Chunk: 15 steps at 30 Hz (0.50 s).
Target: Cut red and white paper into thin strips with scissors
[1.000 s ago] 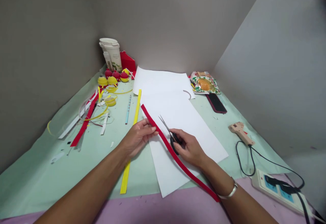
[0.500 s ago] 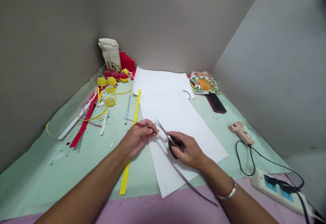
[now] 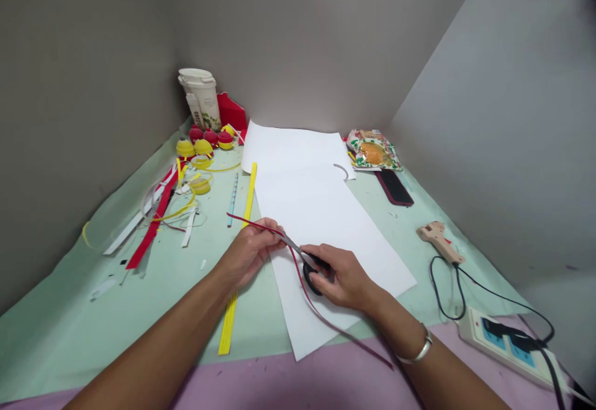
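Note:
My left hand (image 3: 249, 253) pinches a long red paper strip (image 3: 305, 286) turned on edge, so it shows as a thin line running from beyond my fingers down toward the pink mat. My right hand (image 3: 338, 275) grips black-handled scissors (image 3: 305, 259), whose blades meet the strip right beside my left fingertips. Both hands work over a white paper sheet (image 3: 326, 223). A long yellow strip (image 3: 239, 255) lies flat under my left wrist.
Red, yellow and white strips and curls (image 3: 161, 208) litter the left of the green mat (image 3: 139, 298), with small red-yellow balls (image 3: 205, 143) and paper cups (image 3: 202, 96) behind. A snack packet (image 3: 372, 152), phone (image 3: 393, 187), glue gun (image 3: 437, 241) and power strip (image 3: 505, 345) sit right.
The red strip was lying flat on the white sheet; my left hand lifted and turned it on edge. The scissors swung toward my left fingers and their blades came together at the strip.

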Tool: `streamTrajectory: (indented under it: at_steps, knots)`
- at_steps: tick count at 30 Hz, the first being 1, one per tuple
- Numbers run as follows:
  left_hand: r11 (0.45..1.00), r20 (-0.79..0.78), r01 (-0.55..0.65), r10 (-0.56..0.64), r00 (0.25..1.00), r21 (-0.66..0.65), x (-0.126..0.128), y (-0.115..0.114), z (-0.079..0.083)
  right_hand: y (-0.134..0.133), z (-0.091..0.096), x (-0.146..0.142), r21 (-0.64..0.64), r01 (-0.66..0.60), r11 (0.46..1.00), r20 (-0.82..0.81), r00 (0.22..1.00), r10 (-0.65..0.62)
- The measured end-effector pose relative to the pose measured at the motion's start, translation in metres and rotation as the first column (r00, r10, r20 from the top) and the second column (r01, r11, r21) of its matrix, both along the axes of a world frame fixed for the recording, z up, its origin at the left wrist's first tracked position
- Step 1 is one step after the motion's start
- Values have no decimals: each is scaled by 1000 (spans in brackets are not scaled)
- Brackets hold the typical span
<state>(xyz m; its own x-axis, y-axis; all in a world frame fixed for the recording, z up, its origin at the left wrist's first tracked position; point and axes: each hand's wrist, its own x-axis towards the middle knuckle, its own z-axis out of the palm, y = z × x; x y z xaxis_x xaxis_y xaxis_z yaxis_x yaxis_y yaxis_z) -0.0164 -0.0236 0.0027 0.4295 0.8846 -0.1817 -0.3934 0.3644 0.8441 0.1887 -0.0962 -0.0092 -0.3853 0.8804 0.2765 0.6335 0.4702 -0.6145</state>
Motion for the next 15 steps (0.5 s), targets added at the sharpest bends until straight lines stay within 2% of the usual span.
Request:
streamTrajectory:
  at_steps: [15]
  knots:
    - [1000, -8, 20, -20, 1000, -12, -1, 0, 0, 0, -2, 1, 2, 1, 1000, 7, 1000, -1]
